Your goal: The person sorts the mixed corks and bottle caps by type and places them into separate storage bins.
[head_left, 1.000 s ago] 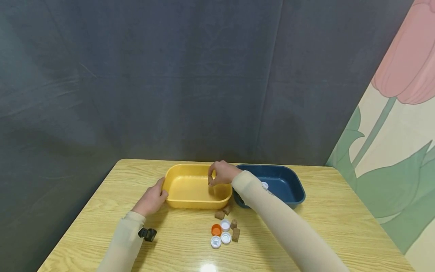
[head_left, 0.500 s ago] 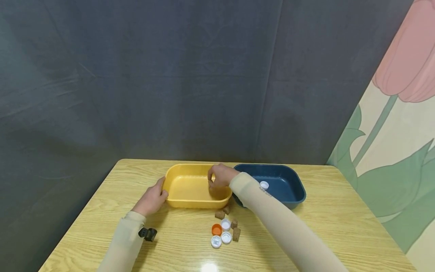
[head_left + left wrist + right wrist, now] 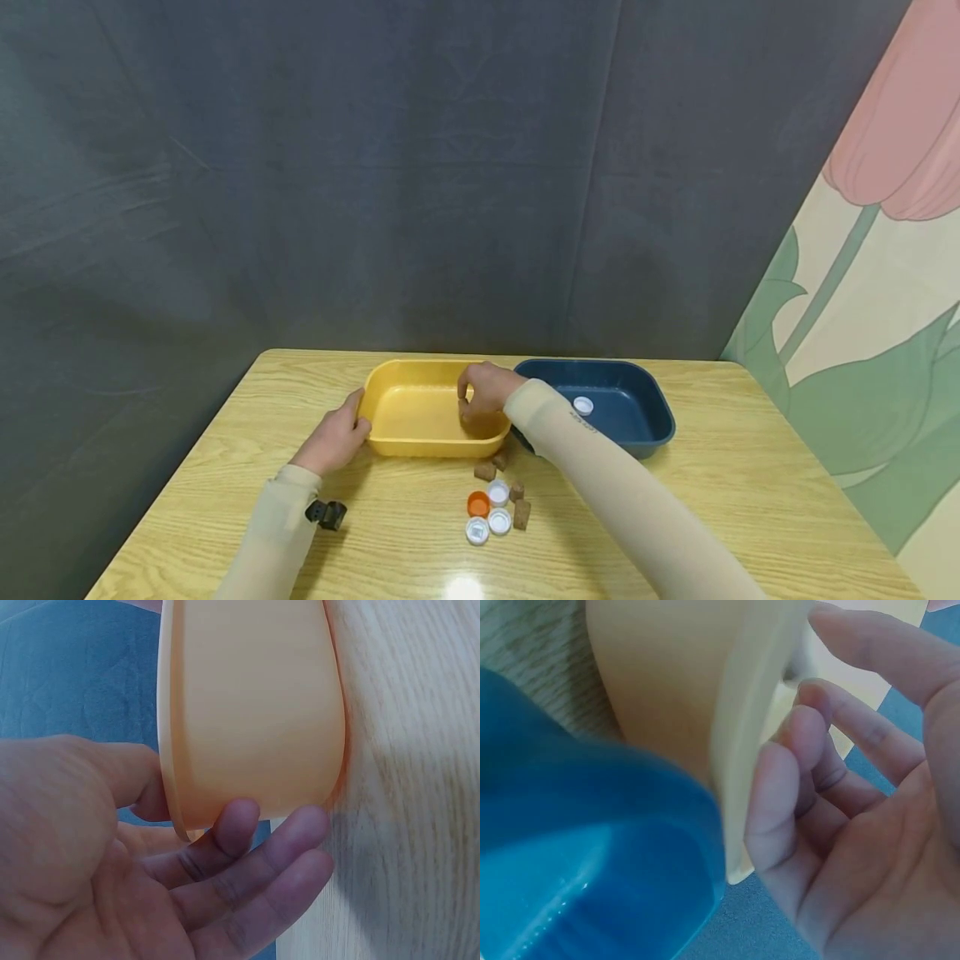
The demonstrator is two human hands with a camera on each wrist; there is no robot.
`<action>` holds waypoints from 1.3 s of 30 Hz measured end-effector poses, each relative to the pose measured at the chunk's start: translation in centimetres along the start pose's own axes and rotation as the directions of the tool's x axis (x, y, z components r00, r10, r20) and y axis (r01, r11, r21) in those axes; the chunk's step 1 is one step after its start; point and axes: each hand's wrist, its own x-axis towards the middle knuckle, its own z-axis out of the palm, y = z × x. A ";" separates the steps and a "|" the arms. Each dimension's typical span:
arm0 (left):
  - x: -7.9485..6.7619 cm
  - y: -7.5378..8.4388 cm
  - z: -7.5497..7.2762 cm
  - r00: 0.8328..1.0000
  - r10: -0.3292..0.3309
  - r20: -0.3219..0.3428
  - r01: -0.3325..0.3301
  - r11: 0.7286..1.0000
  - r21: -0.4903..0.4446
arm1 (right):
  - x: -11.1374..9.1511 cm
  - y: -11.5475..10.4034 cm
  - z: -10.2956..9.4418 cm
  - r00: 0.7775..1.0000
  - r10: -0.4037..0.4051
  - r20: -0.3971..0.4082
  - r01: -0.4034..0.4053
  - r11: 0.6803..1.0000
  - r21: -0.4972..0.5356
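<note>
Left hand (image 3: 335, 435) grips yellow tray (image 3: 416, 408) — right hand (image 3: 487, 387) seemingly spread — four brown blocks (image 3: 522, 515), four white caps (image 3: 499, 522), one orange cap (image 3: 478, 504).

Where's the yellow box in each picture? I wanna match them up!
Head: the yellow box is just below the middle.
Left wrist: the yellow box is top middle, left hand at its rim.
Right wrist: the yellow box is at the top, left of middle, beside the blue box.
Shared landmark: the wooden table, in all three.

Right hand (image 3: 881, 832) at yellow tray rim (image 3: 735, 739)
</note>
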 end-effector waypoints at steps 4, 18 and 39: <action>0.0 0.1 0.0 1.000 -0.002 0.003 0.002 1.000 -0.003 | -0.1 0.0 0.0 1.000 -0.009 -0.001 0.009 1.000 0.005; -0.1 0.1 0.0 1.000 -0.007 0.003 0.007 1.000 -0.013 | -1.0 0.4 -0.1 0.996 -0.086 -0.033 0.089 0.991 0.102; 0.0 0.0 -0.1 1.000 0.009 0.003 -0.009 1.000 -0.002 | -9.7 1.9 2.9 0.919 -0.339 -0.201 0.378 0.903 0.205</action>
